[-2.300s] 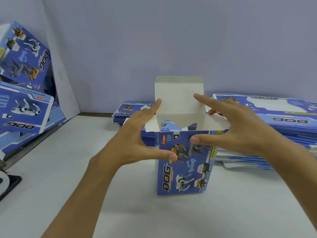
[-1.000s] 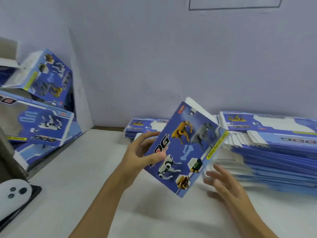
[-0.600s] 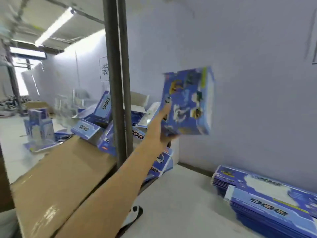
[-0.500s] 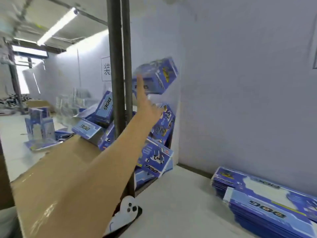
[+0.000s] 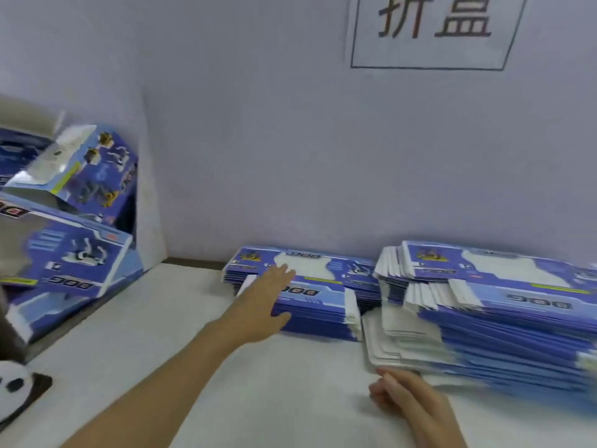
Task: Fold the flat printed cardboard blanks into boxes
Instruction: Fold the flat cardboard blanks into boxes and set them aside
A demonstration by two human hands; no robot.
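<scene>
A pale wall (image 5: 290,140) rises behind a white bench (image 5: 274,383) and carries a framed sign (image 5: 433,30) with two large dark characters. Taking the near stack of flat blanks (image 5: 316,305) as the landmark: it lies on the bench at the foot of the wall, its long axis running left to right, printed faces up with the lettering upside down to the camera. A larger, untidier stack of blanks (image 5: 504,321) sits just to its right, lying the same way, white flaps fanned out at its left end. Well to the left of the landmark, folded boxes (image 5: 77,227) lean in a tilted heap past the bench edge. A dark stand with a white, dotted object (image 5: 16,386) sits at the bench's near left corner.

The left hand (image 5: 265,305) lies on the landmark stack's left end, fingers (image 5: 281,273) straight and together on the top blank, thumb at its near edge. The right hand (image 5: 410,402) rests on the bench in front of the larger stack, fingers loosely curled, holding nothing.
</scene>
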